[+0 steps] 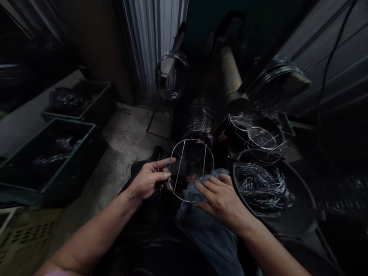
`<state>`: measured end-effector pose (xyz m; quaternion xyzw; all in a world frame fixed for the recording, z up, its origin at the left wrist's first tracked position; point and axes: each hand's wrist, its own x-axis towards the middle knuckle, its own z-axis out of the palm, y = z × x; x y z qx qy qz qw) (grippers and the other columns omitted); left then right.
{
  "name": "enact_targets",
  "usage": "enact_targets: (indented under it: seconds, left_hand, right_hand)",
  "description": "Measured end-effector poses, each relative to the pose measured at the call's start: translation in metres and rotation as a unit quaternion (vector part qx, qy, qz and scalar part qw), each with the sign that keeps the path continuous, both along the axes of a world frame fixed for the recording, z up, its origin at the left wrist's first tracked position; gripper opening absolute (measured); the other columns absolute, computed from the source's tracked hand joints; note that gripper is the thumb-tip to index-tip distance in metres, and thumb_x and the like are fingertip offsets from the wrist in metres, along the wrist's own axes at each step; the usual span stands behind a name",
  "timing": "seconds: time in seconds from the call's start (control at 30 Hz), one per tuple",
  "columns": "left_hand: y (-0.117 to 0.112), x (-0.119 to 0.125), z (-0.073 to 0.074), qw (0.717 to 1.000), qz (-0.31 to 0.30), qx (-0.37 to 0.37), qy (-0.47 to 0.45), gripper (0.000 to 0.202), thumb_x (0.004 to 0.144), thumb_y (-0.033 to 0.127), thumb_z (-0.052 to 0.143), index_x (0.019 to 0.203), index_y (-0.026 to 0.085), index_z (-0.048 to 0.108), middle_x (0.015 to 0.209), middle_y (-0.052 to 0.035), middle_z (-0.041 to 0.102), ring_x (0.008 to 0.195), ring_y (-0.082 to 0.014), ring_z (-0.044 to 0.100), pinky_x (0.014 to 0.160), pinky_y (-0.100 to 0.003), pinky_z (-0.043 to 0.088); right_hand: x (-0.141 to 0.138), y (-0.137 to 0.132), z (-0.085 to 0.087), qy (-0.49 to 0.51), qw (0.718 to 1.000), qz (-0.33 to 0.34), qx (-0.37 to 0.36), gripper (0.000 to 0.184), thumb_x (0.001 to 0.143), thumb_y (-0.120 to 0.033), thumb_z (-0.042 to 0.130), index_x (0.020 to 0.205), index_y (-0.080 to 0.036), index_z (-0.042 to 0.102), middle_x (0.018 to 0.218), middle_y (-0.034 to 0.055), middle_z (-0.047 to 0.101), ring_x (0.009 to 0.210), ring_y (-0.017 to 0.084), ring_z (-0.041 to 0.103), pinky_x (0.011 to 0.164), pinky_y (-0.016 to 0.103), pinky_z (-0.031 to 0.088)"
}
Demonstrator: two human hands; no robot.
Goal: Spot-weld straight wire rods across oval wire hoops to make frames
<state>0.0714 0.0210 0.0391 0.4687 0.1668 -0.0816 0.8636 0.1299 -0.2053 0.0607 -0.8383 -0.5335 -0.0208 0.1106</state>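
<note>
My left hand (149, 179) pinches the left rim of a round wire frame (191, 170) with two straight cross wires, holding it upright in front of me. My right hand (220, 195) lies palm down over a blue-grey cloth (201, 188) at the frame's lower right side, fingers curled on the cloth. Whether the right hand also grips the wire is hidden by the cloth.
A dark round tub (299, 218) with tangled wire pieces sits right of my hands. Beyond it lie more wire rings (261, 138) and coils of wire (198, 119) on stands. Two dark crates (51, 153) stand on the left. Concrete floor (126, 138) lies between.
</note>
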Motion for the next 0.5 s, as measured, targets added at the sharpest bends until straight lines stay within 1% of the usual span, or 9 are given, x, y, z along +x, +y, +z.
enact_targets:
  seconds: [0.1,0.2,0.37,0.5]
  left_hand:
    - [0.002,0.000,0.002,1.000,0.002,-0.002,0.000,0.048,0.064,0.011,0.066,0.111,0.017,0.060,0.061,0.0051,0.047,0.049,-0.0075,0.053,0.051,-0.024,0.047]
    - [0.002,0.003,0.003,1.000,0.003,-0.008,-0.007,0.049,0.063,0.010,0.067,0.110,0.017,0.060,0.060,0.0049,0.048,0.049,-0.0076,0.052,0.051,-0.025,0.049]
    - [0.001,0.010,0.004,1.000,0.008,-0.007,-0.009,0.048,0.063,0.011,0.067,0.109,0.018,0.061,0.061,0.0048,0.047,0.050,-0.0080,0.052,0.052,-0.027,0.050]
    - [0.001,0.017,0.006,1.000,0.010,-0.011,-0.007,0.047,0.063,0.011,0.067,0.110,0.017,0.060,0.063,0.0047,0.046,0.051,-0.0073,0.051,0.053,-0.027,0.050]
  right_hand:
    - [0.000,0.002,0.002,-0.004,1.000,0.002,-0.003,0.044,0.070,-0.028,0.074,0.107,-0.014,0.056,0.084,0.0048,0.061,0.087,0.023,0.051,0.079,0.039,0.028]
    - [0.002,0.003,0.004,-0.001,1.000,0.000,-0.007,0.043,0.069,-0.026,0.074,0.107,-0.014,0.056,0.083,0.0050,0.061,0.084,0.022,0.051,0.076,0.038,0.029]
    - [0.009,0.002,0.009,0.015,1.000,0.005,0.005,0.039,0.073,-0.026,0.072,0.106,-0.014,0.056,0.085,0.0056,0.061,0.083,0.021,0.050,0.076,0.037,0.029]
    - [0.019,0.002,0.011,0.021,1.000,0.008,0.009,0.037,0.077,-0.032,0.068,0.107,-0.013,0.056,0.081,0.0055,0.060,0.080,0.021,0.049,0.074,0.036,0.029]
